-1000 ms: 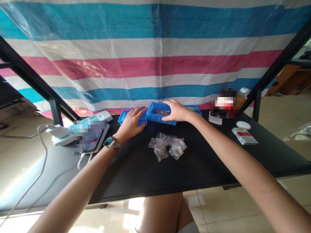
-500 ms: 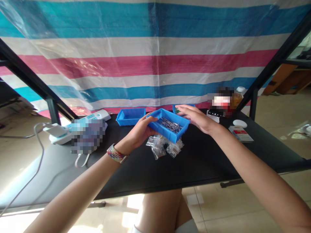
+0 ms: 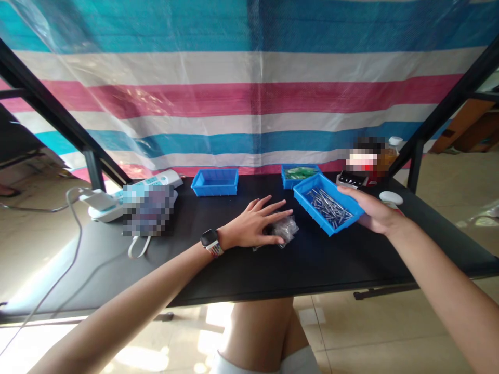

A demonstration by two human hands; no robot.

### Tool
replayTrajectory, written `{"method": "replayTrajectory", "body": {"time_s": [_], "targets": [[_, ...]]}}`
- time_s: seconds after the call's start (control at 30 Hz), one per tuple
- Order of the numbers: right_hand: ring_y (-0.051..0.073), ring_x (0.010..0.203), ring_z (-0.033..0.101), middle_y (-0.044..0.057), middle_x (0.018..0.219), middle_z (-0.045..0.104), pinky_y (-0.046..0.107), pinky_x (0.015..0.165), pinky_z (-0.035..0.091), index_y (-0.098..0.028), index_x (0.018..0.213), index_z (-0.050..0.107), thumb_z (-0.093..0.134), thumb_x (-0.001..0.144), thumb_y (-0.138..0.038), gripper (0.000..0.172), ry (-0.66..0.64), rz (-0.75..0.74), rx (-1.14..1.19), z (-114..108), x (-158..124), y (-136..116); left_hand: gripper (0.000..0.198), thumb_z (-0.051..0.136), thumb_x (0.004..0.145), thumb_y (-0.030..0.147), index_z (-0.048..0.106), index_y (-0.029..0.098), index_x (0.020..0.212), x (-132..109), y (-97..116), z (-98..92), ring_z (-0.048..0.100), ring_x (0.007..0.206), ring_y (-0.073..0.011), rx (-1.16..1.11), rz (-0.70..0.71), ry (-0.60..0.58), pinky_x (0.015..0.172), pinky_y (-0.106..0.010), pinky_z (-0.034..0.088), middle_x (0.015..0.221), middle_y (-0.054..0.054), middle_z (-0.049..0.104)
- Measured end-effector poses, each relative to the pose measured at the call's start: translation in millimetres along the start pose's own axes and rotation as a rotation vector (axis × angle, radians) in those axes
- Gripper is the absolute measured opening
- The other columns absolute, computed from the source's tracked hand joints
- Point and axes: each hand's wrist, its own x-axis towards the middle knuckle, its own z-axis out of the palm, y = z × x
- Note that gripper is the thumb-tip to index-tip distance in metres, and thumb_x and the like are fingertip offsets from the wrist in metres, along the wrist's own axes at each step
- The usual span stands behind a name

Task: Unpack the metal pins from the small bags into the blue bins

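My left hand (image 3: 259, 223) lies palm down with its fingers spread over small clear plastic bags (image 3: 286, 229) on the black table, hiding part of them. My right hand (image 3: 372, 209) grips the near right end of a blue bin (image 3: 312, 211). Inside that bin is a heap of long thin metal screws or nails (image 3: 329, 208); which of the two I cannot tell. Just behind it stands a second blue bin (image 3: 292, 183) with green and clear packets (image 3: 300, 172) in it. Farther left sits another blue bin (image 3: 214, 190) with nothing seen inside.
On the left lie a white power strip (image 3: 166, 181) with a plugged-in charger (image 3: 95, 200) and its cable, and a blurred pouch (image 3: 152, 210). At the right back are a bottle (image 3: 393, 150), a small black-faced device (image 3: 352, 179) and a white oval object (image 3: 391, 198). A striped sheet (image 3: 234, 98) hangs behind.
The bin of metal pieces has moved right, from my left hand into my right. My left hand has let go of it and come down onto the plastic bags.
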Motion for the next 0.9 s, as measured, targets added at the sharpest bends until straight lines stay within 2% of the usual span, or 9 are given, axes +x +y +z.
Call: {"method": "replayTrajectory", "body": {"time_s": [0.07, 0.17, 0.27, 0.37, 0.53, 0.63, 0.73, 0.8, 0.9], "targets": [[0.027, 0.106, 0.082, 0.006, 0.132, 0.08, 0.039, 0.082, 0.071, -0.031, 0.138, 0.071, 0.074, 0.096, -0.043, 0.044, 0.089, -0.02, -0.039, -7.9, 3.1, 1.3, 0.082, 0.069, 0.093, 0.072, 0.048, 0.038, 0.165, 2.6, 3.4, 6.1, 0.037, 0.157, -0.0443, 0.067, 0.059, -0.005, 0.125, -0.067, 0.028, 0.167, -0.013, 0.052], [0.027, 0.117, 0.08, 0.005, 0.138, 0.078, 0.041, 0.094, 0.07, -0.032, 0.14, 0.071, 0.077, 0.095, -0.038, 0.045, 0.156, -0.052, -0.106, -7.9, 8.1, 1.3, 0.069, 0.07, 0.095, 0.069, 0.063, 0.032, 0.152, 7.5, 9.5, 10.8, 0.058, 0.131, -0.0346, 0.093, 0.111, 0.046, 0.115, -0.054, 0.042, 0.145, -0.015, 0.065], [0.029, 0.124, 0.077, 0.005, 0.135, 0.079, 0.047, 0.108, 0.064, -0.031, 0.141, 0.072, 0.075, 0.097, -0.039, 0.044, 0.084, -0.078, -0.168, 2.5, 11.6, -3.4, 0.057, 0.069, 0.097, 0.066, 0.071, 0.025, 0.136, 7.8, 10.9, 13.0, 0.063, 0.11, -0.0269, 0.089, 0.135, 0.07, 0.1, -0.041, 0.051, 0.125, -0.013, 0.067], [0.029, 0.127, 0.075, 0.004, 0.132, 0.08, 0.05, 0.115, 0.058, -0.032, 0.144, 0.071, 0.074, 0.098, -0.04, 0.047, -0.035, -0.111, -0.208, 16.7, 17.0, -9.2, 0.047, 0.067, 0.101, 0.059, 0.069, 0.023, 0.13, 4.0, 10.4, 13.7, 0.065, 0.098, -0.0212, 0.094, 0.141, 0.058, 0.083, -0.031, 0.055, 0.117, -0.009, 0.064], [0.031, 0.128, 0.074, 0.003, 0.143, 0.075, 0.056, 0.116, 0.056, -0.03, 0.153, 0.064, 0.073, 0.098, -0.044, 0.057, -0.221, -0.23, -0.328, 36.3, 36.1, -15.2, 0.031, 0.061, 0.108, 0.038, 0.064, 0.022, 0.134, -1.1, 16.6, 10.5, 0.066, 0.094, -0.0199, 0.28, 0.264, 0.058, 0.073, -0.029, 0.056, 0.116, -0.01, 0.064], [0.033, 0.139, 0.066, 0.003, 0.156, 0.066, 0.057, 0.122, 0.049, -0.029, 0.154, 0.063, 0.07, 0.098, -0.047, 0.059, -0.306, -0.394, -0.503, 45.9, 46.7, -21.1, 0.022, 0.055, 0.109, 0.024, 0.064, 0.023, 0.129, -1.4, 22.2, 9.4, 0.064, 0.086, -0.0177, 0.415, 0.371, 0.117, 0.069, -0.028, 0.055, 0.109, -0.009, 0.064], [0.032, 0.148, 0.058, 0.0, 0.156, 0.065, 0.055, 0.129, 0.04, -0.033, 0.154, 0.064, 0.068, 0.1, -0.043, 0.055, -0.335, -0.58, -0.743, 56.7, 49.3, -28.2, 0.02, 0.057, 0.107, 0.016, 0.066, 0.023, 0.123, -1.3, 25.3, 9.9, 0.062, 0.082, -0.0166, 0.514, 0.458, 0.184, 0.066, -0.026, 0.052, 0.103, -0.008, 0.064], [0.031, 0.142, 0.063, 0.001, 0.151, 0.07, 0.053, 0.126, 0.043, -0.036, 0.154, 0.063, 0.066, 0.101, -0.04, 0.054, -0.349, -0.66, -0.869, 64.5, 46.1, -31.3, 0.019, 0.058, 0.106, 0.014, 0.066, 0.023, 0.121, -1.7, 26.0, 10.4, 0.062, 0.082, -0.017, 0.561, 0.503, 0.215, 0.068, -0.027, 0.052, 0.102, -0.008, 0.065], [0.029, 0.12, 0.074, 0.004, 0.136, 0.076, 0.045, 0.113, 0.054, -0.036, 0.158, 0.06, 0.064, 0.102, -0.039, 0.056, -0.359, -0.722, -1.003, 75.2, 37.2, -32.2, 0.017, 0.06, 0.106, 0.015, 0.066, 0.024, 0.119, -2.7, 26.6, 11.3, 0.061, 0.081, -0.0168, 0.607, 0.538, 0.252, 0.067, -0.028, 0.05, 0.099, -0.006, 0.066]]}}
